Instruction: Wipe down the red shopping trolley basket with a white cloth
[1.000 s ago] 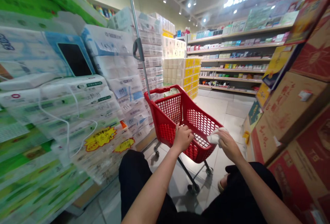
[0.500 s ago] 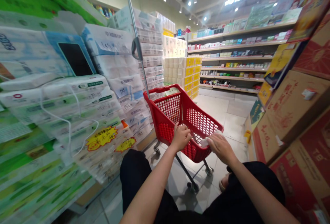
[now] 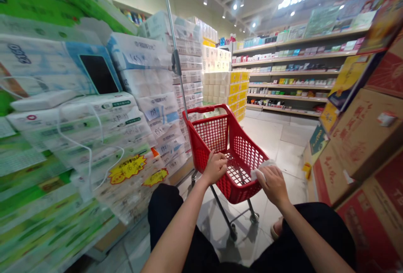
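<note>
A red plastic shopping cart (image 3: 217, 172) stands between my knees, its basket side walls and floor pierced with a grid of holes. My left hand (image 3: 215, 167) is curled over the cart's near left rim, gripping it. At the right corner of the rim, my right hand (image 3: 271, 184) has its fingers closed on a crumpled white wipe (image 3: 263, 169), which lies against the rim. A metal pole (image 3: 172, 25) with a grey clip rises at the cart's far left corner.
Stacked tissue packs (image 3: 151, 97) line the left side, with a dark-screened phone (image 3: 99, 74) and a white cable on them. Cardboard cartons (image 3: 368, 134) are piled on the right. Stocked shelves (image 3: 289, 74) stand across the tiled floor (image 3: 267, 128).
My right hand has moved slightly to the right with the wipe along the rim. The cart has turned a little, while my left hand stays on its edge.
</note>
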The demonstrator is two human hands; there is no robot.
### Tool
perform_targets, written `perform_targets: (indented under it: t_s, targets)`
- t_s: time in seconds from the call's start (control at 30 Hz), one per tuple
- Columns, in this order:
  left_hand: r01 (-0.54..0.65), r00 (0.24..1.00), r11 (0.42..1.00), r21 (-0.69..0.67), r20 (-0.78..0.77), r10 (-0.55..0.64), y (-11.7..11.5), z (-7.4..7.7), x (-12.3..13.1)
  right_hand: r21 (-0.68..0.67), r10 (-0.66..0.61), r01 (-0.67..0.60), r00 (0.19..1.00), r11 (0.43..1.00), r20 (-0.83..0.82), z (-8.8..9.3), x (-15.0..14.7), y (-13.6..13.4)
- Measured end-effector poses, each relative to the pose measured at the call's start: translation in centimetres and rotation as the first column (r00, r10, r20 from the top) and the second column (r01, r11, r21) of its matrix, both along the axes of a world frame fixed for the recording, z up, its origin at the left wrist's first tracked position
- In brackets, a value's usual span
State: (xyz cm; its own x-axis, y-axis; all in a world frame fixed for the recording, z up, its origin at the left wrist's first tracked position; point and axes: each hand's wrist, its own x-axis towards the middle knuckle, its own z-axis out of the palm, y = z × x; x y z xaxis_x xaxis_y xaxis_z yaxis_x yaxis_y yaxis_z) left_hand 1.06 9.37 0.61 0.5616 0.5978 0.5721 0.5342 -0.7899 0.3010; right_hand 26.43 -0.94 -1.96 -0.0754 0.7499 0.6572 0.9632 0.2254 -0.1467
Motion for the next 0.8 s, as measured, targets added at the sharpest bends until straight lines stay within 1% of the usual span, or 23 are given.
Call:
perform_targets:
  t_s: [0.1, 0.17, 0.2, 0.27, 0.33, 0.4, 0.47, 0.5, 0.57, 0.67, 0.73, 0.8]
  targets:
    - [-0.003, 1.000, 1.000, -0.010, -0.020, 0.003, 0.6, 0.8, -1.4, -0.006, 0.011, -0.011, 1.000, 1.000, 0.009, 0.2, -1.6, -0.6]
    - [-0.029, 0.999, 0.999, -0.015, -0.042, 0.028, 0.4, 1.5, -1.7, -0.017, 0.011, -0.011, 1.000, 1.000, 0.027, 0.5, -2.7, -0.8]
    - [-0.044, 0.997, 0.999, -0.014, -0.058, 0.043, 0.0, 1.7, -1.6, -0.027, 0.012, -0.011, 0.999, 1.000, 0.040, 0.7, -3.2, -0.9]
    - [-0.058, 0.993, 0.998, -0.010, -0.103, 0.057, -1.6, 1.8, -1.0, -0.054, 0.015, -0.011, 0.998, 0.998, 0.066, 1.0, -4.1, -1.0]
    - [-0.045, 0.987, 0.999, -0.005, -0.157, 0.044, -3.8, 1.3, 0.0, -0.074, 0.009, -0.002, 0.996, 0.997, 0.089, 1.2, -4.8, -1.0]
    - [-0.030, 0.979, 1.000, -0.002, -0.202, 0.029, -5.9, 0.5, 1.1, -0.081, -0.010, 0.019, 0.995, 0.997, 0.099, 1.2, -5.1, -0.9]
    - [-0.068, 0.974, 0.998, 0.018, -0.215, 0.070, -7.2, -0.4, 1.8, -0.074, -0.020, 0.028, 0.995, 0.997, 0.097, 0.9, -5.3, -0.9]
    - [-0.091, 0.971, 0.995, 0.033, -0.219, 0.096, -7.5, -0.8, 1.9, -0.060, -0.018, 0.023, 0.996, 0.998, 0.092, 0.6, -5.3, -1.0]
    - [-0.123, 0.965, 0.990, 0.063, -0.225, 0.134, -7.3, -1.2, 1.9, -0.012, 0.010, -0.010, 0.997, 1.000, 0.079, -0.2, -5.6, -1.5]
    - [-0.126, 0.962, 0.989, 0.083, -0.233, 0.142, -6.5, -1.4, 1.5, 0.046, 0.070, -0.074, 0.994, 0.996, 0.080, -1.3, -6.7, -2.8]
    - [-0.122, 0.955, 0.988, 0.097, -0.259, 0.143, -6.0, -1.4, 1.2, 0.041, 0.107, -0.112, 0.989, 0.993, 0.102, -1.6, -7.8, -3.7]
    - [-0.119, 0.946, 0.986, 0.116, -0.288, 0.148, -5.9, -1.4, 0.8, 0.018, 0.140, -0.143, 0.982, 0.990, 0.125, -1.5, -8.5, -4.3]
